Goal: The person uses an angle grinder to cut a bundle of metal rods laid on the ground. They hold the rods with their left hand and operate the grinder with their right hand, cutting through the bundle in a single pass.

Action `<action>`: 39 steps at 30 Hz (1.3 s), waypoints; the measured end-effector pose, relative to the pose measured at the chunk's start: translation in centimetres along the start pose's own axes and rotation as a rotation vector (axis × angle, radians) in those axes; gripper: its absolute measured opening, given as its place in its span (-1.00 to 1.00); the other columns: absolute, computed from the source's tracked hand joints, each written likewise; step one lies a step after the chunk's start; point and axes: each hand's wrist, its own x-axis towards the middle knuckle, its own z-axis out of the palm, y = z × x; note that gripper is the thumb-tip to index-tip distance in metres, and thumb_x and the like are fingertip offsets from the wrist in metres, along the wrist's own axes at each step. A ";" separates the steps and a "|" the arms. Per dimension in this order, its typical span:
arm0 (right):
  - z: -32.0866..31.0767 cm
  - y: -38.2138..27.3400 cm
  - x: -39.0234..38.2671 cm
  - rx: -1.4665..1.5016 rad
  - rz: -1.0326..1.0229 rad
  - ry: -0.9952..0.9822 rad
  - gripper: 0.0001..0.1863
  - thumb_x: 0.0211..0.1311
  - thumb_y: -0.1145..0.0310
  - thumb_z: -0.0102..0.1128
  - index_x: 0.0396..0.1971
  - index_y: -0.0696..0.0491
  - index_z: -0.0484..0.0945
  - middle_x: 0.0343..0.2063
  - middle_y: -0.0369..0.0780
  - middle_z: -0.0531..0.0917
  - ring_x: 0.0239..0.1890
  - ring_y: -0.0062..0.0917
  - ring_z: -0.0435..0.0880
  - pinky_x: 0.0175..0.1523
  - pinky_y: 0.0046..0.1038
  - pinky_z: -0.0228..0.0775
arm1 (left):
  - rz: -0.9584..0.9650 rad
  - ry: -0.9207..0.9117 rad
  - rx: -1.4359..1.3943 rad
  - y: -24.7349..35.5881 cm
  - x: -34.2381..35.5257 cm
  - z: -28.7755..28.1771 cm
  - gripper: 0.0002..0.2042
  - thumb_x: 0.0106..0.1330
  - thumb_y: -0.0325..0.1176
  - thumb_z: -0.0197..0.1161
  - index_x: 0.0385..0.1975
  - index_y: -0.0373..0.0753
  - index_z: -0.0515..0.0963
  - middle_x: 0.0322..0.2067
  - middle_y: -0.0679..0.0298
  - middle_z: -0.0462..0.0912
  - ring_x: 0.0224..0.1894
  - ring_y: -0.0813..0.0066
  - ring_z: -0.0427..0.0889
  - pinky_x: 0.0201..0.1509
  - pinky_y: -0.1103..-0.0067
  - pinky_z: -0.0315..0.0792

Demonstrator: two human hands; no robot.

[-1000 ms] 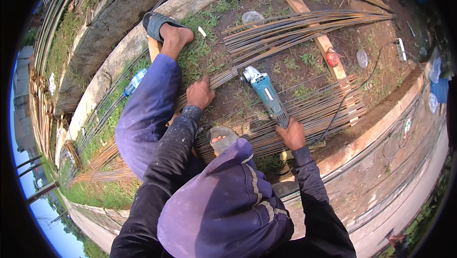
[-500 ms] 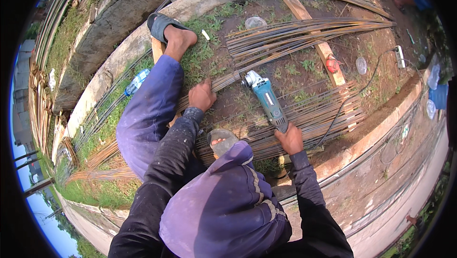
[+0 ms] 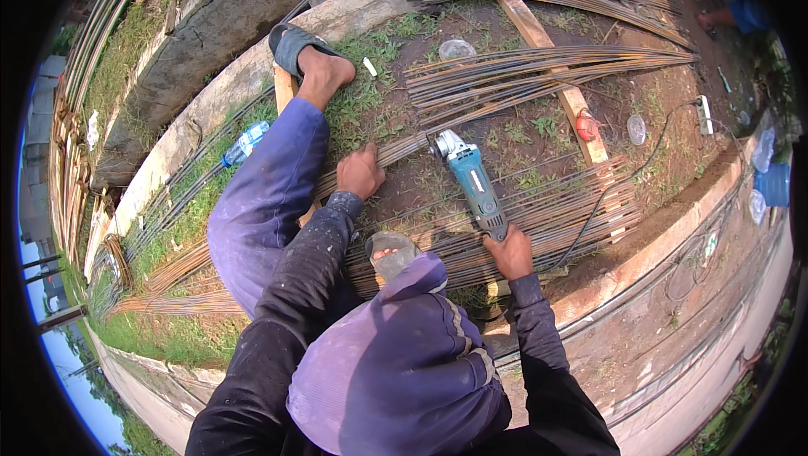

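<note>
The left hand point(image 3: 360, 173) is clamped around slim, rust-brown metal rods point(image 3: 402, 151); the right hand point(image 3: 512, 254) grips the teal angle grinder point(image 3: 476, 186), its silvery head beside the rods' ends.

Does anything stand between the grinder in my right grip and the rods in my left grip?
Nothing visible does. The right grip holds the grinder with its head close to the ends of the rods, beyond the left grip. Whether the disc touches them, I cannot tell.
</note>
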 end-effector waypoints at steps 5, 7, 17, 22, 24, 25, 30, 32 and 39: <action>0.2 0.3 0.0 0.000 -0.023 0.020 -0.51 -0.09 0.17 0.37 -0.36 0.34 0.52 -0.47 0.18 0.63 -0.29 0.08 0.66 -0.19 -0.12 0.49 | -0.013 -0.012 0.007 0.1 0.0 -0.1 -0.65 0.02 -0.35 0.26 -0.15 -0.25 0.49 -0.33 0.01 0.67 -0.22 -0.03 0.65 -0.09 0.19 0.50; 0.3 0.5 0.0 0.005 -0.024 0.025 -0.54 -0.09 0.19 0.37 -0.39 0.32 0.51 -0.48 0.15 0.63 -0.32 0.07 0.65 -0.23 -0.12 0.47 | -0.014 -0.011 0.002 0.1 -0.1 -0.1 -0.66 0.02 -0.35 0.25 -0.16 -0.26 0.50 -0.32 0.00 0.67 -0.21 -0.03 0.66 -0.09 0.19 0.50; -0.1 -0.5 -0.1 0.011 -0.007 0.010 -0.51 -0.09 0.17 0.35 -0.38 0.35 0.51 -0.46 0.18 0.63 -0.31 0.08 0.65 -0.21 -0.12 0.48 | -0.020 -0.016 0.004 0.1 -0.1 -0.2 -0.71 0.04 -0.37 0.24 -0.21 -0.27 0.51 -0.30 -0.02 0.68 -0.21 -0.04 0.67 -0.07 0.19 0.50; 0.0 -0.4 -0.1 -0.050 -0.017 0.009 -0.47 -0.07 0.15 0.36 -0.33 0.37 0.51 -0.42 0.20 0.63 -0.26 0.09 0.66 -0.17 -0.11 0.50 | -0.044 -0.042 0.016 0.4 0.1 -0.4 -0.72 0.05 -0.37 0.22 -0.21 -0.26 0.52 -0.31 -0.02 0.68 -0.21 -0.05 0.67 -0.07 0.18 0.50; -0.1 -0.6 -0.1 -0.039 -0.007 0.004 -0.47 -0.08 0.15 0.37 -0.33 0.37 0.51 -0.42 0.20 0.64 -0.26 0.08 0.66 -0.16 -0.12 0.51 | -0.029 -0.025 0.002 0.4 0.0 -0.5 -0.72 0.05 -0.37 0.21 -0.21 -0.26 0.52 -0.31 -0.02 0.68 -0.22 -0.06 0.67 -0.07 0.17 0.50; -0.2 -0.7 -0.2 -0.034 -0.002 0.003 -0.48 -0.08 0.15 0.37 -0.33 0.36 0.52 -0.42 0.20 0.64 -0.26 0.08 0.66 -0.16 -0.12 0.51 | -0.033 -0.026 0.001 0.3 0.0 -0.4 -0.72 0.05 -0.37 0.21 -0.20 -0.26 0.52 -0.31 -0.02 0.68 -0.22 -0.06 0.67 -0.07 0.17 0.50; 0.0 -0.4 -0.1 -0.030 0.000 -0.007 -0.48 -0.08 0.16 0.37 -0.32 0.36 0.52 -0.42 0.20 0.64 -0.25 0.07 0.66 -0.16 -0.13 0.51 | -0.031 -0.019 0.008 -0.3 0.1 0.4 -0.69 0.06 -0.36 0.19 -0.15 -0.25 0.51 -0.30 -0.02 0.68 -0.21 -0.05 0.67 -0.08 0.17 0.49; -0.1 -0.3 -0.1 -0.025 0.003 -0.010 -0.48 -0.09 0.17 0.38 -0.32 0.36 0.52 -0.41 0.20 0.64 -0.25 0.07 0.67 -0.16 -0.13 0.51 | -0.045 -0.034 0.013 -0.1 0.1 0.3 -0.68 0.07 -0.36 0.19 -0.13 -0.25 0.51 -0.29 -0.02 0.68 -0.21 -0.05 0.67 -0.07 0.18 0.49; 0.0 -0.3 -0.1 -0.035 0.003 -0.009 -0.51 -0.09 0.18 0.38 -0.34 0.34 0.52 -0.43 0.18 0.64 -0.25 0.07 0.67 -0.16 -0.13 0.50 | -0.036 -0.018 0.010 -0.4 0.0 0.6 -0.65 0.07 -0.36 0.18 -0.09 -0.25 0.51 -0.28 -0.01 0.68 -0.20 -0.05 0.66 -0.07 0.18 0.48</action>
